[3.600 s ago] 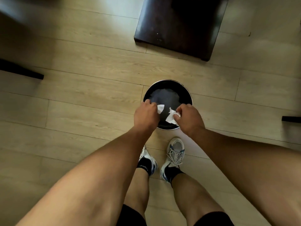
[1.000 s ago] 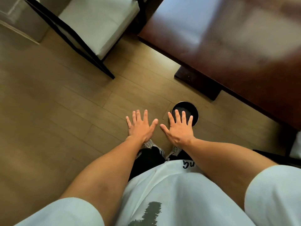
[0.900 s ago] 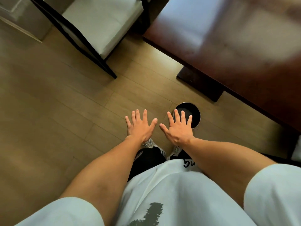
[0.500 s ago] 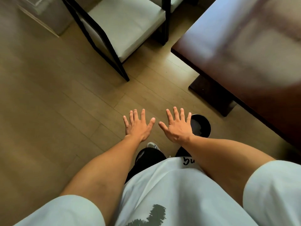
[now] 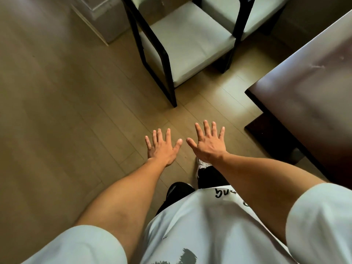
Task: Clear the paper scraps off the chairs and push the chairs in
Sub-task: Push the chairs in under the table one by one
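Pale-cushioned chair (image 5: pixel 188 42) faces the table (image 5: pixel 308 88) at lower right; left hand (image 5: pixel 162 149) and right hand (image 5: pixel 209 145) splay empty fingers.

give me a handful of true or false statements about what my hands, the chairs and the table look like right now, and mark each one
1. Both hands are empty with fingers spread: left hand, right hand. True.
2. The nearest chair has paper scraps on its seat. False: no scraps show on its pale cushion.
3. The dark table is on the person's right. True.
4. The left hand rests on the chair's black frame. False: it is held over the floor, apart from the chair.
5. A second chair stands beyond the first. True.
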